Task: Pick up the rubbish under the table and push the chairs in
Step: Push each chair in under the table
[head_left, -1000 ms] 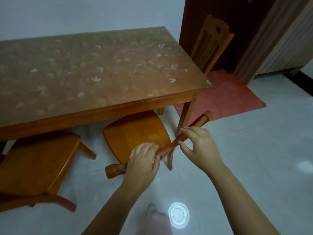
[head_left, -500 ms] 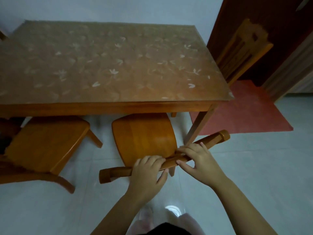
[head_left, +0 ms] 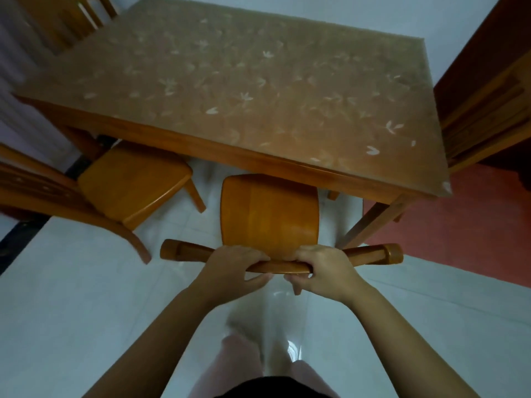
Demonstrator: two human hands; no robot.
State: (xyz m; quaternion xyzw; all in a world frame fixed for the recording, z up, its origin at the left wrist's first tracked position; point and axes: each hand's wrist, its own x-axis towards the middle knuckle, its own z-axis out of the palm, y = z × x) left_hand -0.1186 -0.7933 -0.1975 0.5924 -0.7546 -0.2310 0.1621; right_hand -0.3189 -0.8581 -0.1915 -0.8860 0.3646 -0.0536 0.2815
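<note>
Left hand [head_left: 234, 264] and right hand [head_left: 324, 270]: both clamped on the top rail [head_left: 280, 258] of the near chair's backrest, side by side and close together near the rail's middle. Fingers curl over the far edge, thumbs underneath on the near side. Rail runs level, roughly parallel to the table edge.

Near chair: seat [head_left: 270, 209] faces squarely toward the wooden table [head_left: 258, 90]. Only the seat's far edge sits under the table's front edge; most of the seat is out in the open. Judged part-way in, push not finished.

Second chair [head_left: 132, 188], to the left: seat angled to the table, one corner under the table edge, backrest swung out toward the left edge of view. Reads as not yet pushed in or squared.

Third chair [head_left: 485, 110] at the table's right end: backrest only visible, standing close against the table end. Appears in place, though its seat is hidden.

Fourth chair back [head_left: 71, 15] at far left corner, blurred; position relative to the table cannot be judged.

Rubbish: none visible on the pale tiled floor [head_left: 86, 297] or in the strip of floor seen beneath the table. Most of the under-table area is hidden by the tabletop, so whether pickup is complete cannot be confirmed. Neither hand holds any rubbish.

Red mat [head_left: 459, 225] lies on the floor at right, beyond the table leg [head_left: 370, 222].

Remaining, by estimate: finish this chair, then the left one.
</note>
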